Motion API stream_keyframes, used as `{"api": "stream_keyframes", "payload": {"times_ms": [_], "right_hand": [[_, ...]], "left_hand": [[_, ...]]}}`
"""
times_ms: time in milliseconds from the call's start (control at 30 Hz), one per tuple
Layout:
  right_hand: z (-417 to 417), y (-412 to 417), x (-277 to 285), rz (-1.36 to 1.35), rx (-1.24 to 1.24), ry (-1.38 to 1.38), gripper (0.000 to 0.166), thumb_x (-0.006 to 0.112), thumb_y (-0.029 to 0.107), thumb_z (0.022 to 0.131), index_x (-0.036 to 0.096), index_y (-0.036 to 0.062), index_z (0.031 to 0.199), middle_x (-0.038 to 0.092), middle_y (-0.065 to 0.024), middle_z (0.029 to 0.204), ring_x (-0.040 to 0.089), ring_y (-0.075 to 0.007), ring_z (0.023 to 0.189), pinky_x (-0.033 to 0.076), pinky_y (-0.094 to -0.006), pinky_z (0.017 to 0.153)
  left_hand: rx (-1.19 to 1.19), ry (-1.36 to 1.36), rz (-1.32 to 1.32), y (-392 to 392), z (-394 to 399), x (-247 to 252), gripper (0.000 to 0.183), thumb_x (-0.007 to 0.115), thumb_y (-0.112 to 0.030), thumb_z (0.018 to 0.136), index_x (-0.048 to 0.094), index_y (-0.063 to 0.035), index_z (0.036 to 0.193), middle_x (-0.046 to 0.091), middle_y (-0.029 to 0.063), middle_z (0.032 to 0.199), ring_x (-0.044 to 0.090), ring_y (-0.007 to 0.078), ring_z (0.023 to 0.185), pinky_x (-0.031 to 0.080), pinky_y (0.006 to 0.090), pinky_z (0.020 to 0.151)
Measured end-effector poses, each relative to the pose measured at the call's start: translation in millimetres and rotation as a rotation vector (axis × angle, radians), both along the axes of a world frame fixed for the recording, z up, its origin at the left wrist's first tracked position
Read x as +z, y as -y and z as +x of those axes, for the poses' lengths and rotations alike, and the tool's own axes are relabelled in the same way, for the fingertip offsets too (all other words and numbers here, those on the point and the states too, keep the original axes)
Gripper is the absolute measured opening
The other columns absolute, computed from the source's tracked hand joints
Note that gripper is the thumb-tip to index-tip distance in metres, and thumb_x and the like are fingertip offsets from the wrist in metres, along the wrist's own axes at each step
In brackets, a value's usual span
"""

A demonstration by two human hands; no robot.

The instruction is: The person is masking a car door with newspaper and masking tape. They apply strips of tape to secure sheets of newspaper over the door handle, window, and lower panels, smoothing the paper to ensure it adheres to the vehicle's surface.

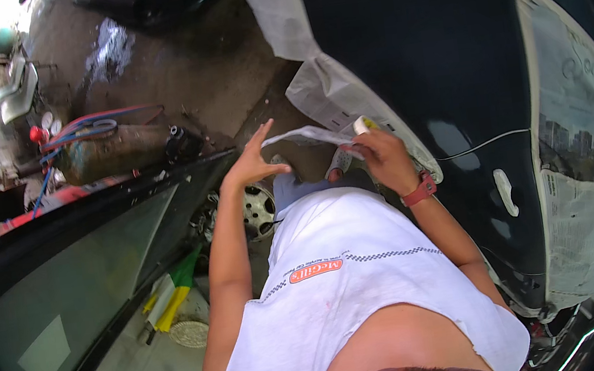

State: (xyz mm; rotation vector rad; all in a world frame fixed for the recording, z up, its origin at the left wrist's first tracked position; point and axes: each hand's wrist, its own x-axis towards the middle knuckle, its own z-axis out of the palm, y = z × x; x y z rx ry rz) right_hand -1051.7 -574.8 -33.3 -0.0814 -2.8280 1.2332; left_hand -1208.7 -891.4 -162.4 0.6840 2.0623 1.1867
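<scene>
My right hand is closed around a roll of masking tape, in front of my body. A pale, twisted strip stretches from it to my left hand. My left hand has its fingers and thumb spread, and the strip's end meets the fingers; whether it sticks or is held cannot be told. To the right is a dark car body panel, its edge lined with white masking paper. Newspaper covers the window area, taped along its border.
A glass panel in a dark frame stands close on the left. Beyond it lie a rusty gas cylinder and hoses. A wheel and a folded umbrella are low at the left. White chairs stand farther off.
</scene>
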Motion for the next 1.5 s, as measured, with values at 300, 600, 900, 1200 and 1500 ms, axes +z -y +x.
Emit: {"api": "stream_keyframes", "payload": {"times_ms": [300, 600, 900, 1200, 1500], "right_hand": [[-16, 11, -16, -0.147, -0.423, 0.021, 0.016, 0.069, 0.006, 0.103, 0.072, -0.0011, 0.118, 0.069, -0.0109, 0.096, 0.063, -0.0229, 0.083, 0.05, -0.0341, 0.076], [41, -17, -87, 0.131, -0.657, 0.026, 0.039, 0.067, -0.019, 0.082, 0.078, 0.0049, 0.111, 0.073, -0.0112, 0.109, 0.071, -0.026, 0.102, 0.053, -0.0332, 0.096], [28, -7, -200, -0.653, -1.053, 0.245, 0.027, 0.078, 0.009, 0.097, 0.075, 0.0042, 0.124, 0.076, -0.0046, 0.11, 0.071, -0.0138, 0.094, 0.051, -0.0283, 0.075], [7, -26, -265, -0.82, -1.335, 0.405, 0.032, 0.08, 0.02, 0.097, 0.077, 0.0009, 0.122, 0.079, -0.0079, 0.1, 0.071, -0.0147, 0.08, 0.049, -0.0305, 0.064], [-5, -24, -325, -0.432, -1.505, 0.444, 0.04, 0.078, 0.026, 0.089, 0.08, -0.0017, 0.118, 0.08, -0.0155, 0.091, 0.076, -0.0249, 0.078, 0.055, -0.042, 0.071]], "left_hand": [[0.496, -0.099, -0.098, 25, -5, -133, 0.03, 0.081, -0.01, 0.083, 0.08, -0.0143, 0.113, 0.072, 0.0137, 0.131, 0.059, 0.0381, 0.135, 0.046, 0.0516, 0.112], [0.492, -0.788, -0.196, -5, -131, -88, 0.021, 0.076, -0.005, 0.084, 0.081, -0.0182, 0.099, 0.075, 0.0037, 0.102, 0.066, 0.03, 0.11, 0.041, 0.0497, 0.112], [-0.027, -1.059, -0.263, -97, -214, -27, 0.011, 0.076, -0.015, 0.091, 0.079, -0.0181, 0.1, 0.073, 0.0026, 0.099, 0.068, 0.0262, 0.106, 0.038, 0.0518, 0.119], [-0.311, -1.071, -0.275, -136, -276, -21, 0.012, 0.074, -0.014, 0.09, 0.078, -0.0165, 0.101, 0.073, 0.0032, 0.097, 0.071, 0.0277, 0.102, 0.042, 0.0504, 0.115], [-0.601, -0.909, -0.012, -172, -365, -33, 0.008, 0.07, -0.016, 0.097, 0.075, -0.0106, 0.099, 0.076, 0.0096, 0.094, 0.071, 0.0344, 0.094, 0.046, 0.0504, 0.107]]}}
